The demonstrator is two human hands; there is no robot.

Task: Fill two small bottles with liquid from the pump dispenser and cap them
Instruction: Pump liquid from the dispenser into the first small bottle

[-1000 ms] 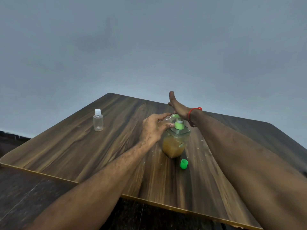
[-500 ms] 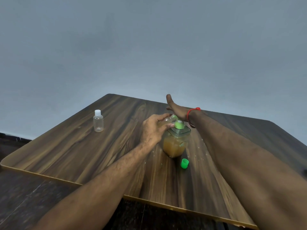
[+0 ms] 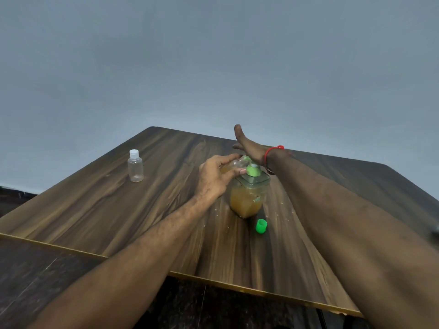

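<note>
The pump dispenser [image 3: 248,198], a clear square jar of amber liquid with a green pump head, stands mid-table. My left hand [image 3: 215,178] holds a small clear bottle [image 3: 234,165] tilted at the green spout; some amber liquid shows inside it. My right hand [image 3: 249,148] lies flat on the pump head, palm down, fingers spread and thumb raised. A green cap [image 3: 261,226] lies on the table just in front of the dispenser. A second small clear bottle [image 3: 135,166] with a white cap stands upright at the left, apart from both hands.
The dark wooden table [image 3: 118,210] has a gold front edge running across the lower frame. Small droplets or specks lie around the dispenser. A plain grey wall stands behind; dark floor shows below the table edge.
My right hand's thumb dipped, then rose again over the pump head. The left hand and small bottle stay at the spout. The view has shifted slightly.
</note>
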